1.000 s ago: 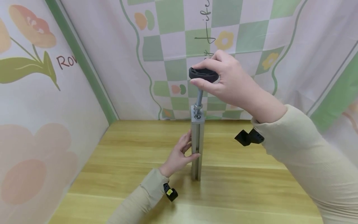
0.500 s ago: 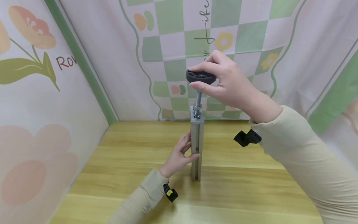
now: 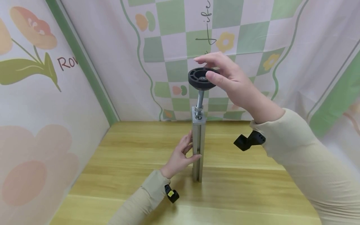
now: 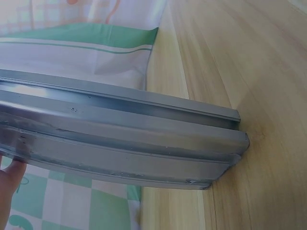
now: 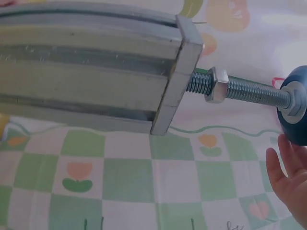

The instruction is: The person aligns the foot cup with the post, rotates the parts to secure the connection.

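Note:
An aluminium profile (image 3: 198, 137) stands upright on the wooden table, its lower end meeting the wood in the left wrist view. My left hand (image 3: 178, 159) holds it low down, thumb across the near side and fingers behind. A metal end plate (image 5: 177, 76) caps the top. From it rises the threaded rod (image 5: 254, 92) of a black levelling foot (image 3: 197, 82), with a hex nut (image 5: 219, 85) on the rod just above the plate. Around the foot's right side is my right hand (image 3: 232, 78), fingers loosely extended behind and the thumb overlapping the top rim.
Behind the wooden table (image 3: 126, 150) hangs a green-and-white checked curtain (image 3: 174, 43). A flower-printed cloth (image 3: 25, 103) borders the left side. Black camera mounts (image 3: 248, 141) jut out at both wrists.
The right hand's fingers and thumb have loosened from their pinch on the levelling foot and spread apart. The foot now sits more level and more visible. The left hand and profile stay put.

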`<act>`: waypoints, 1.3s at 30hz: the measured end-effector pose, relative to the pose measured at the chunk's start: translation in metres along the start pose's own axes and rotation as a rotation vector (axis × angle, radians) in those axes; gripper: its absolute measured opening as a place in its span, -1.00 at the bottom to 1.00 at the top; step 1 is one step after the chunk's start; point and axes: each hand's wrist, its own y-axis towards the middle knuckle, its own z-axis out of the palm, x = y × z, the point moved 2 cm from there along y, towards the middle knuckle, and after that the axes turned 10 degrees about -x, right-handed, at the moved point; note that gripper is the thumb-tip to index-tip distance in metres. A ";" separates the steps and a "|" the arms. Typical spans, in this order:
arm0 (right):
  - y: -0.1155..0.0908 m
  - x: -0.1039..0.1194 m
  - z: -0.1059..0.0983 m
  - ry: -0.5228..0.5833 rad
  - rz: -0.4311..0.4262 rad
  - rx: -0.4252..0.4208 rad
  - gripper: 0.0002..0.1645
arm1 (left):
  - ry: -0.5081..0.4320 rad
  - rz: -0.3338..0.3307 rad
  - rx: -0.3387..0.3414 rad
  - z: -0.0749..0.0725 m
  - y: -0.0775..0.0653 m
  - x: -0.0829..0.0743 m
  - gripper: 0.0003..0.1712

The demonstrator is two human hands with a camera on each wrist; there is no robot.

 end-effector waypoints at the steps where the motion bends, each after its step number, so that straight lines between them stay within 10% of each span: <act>1: 0.001 -0.001 0.000 0.070 0.028 -0.004 -0.54 | 0.000 -0.003 -0.001 0.000 0.000 0.000 0.21; 14: 0.001 -0.029 0.001 0.795 0.167 0.258 -0.41 | 0.007 0.006 0.008 0.001 -0.001 0.002 0.21; 28: 0.002 -0.024 0.003 0.710 0.129 0.184 -0.49 | -0.002 -0.006 -0.003 0.000 -0.001 0.001 0.23; 39: -0.002 -0.016 0.008 0.514 0.174 -0.031 -0.43 | -0.005 -0.005 -0.004 0.000 -0.001 0.001 0.22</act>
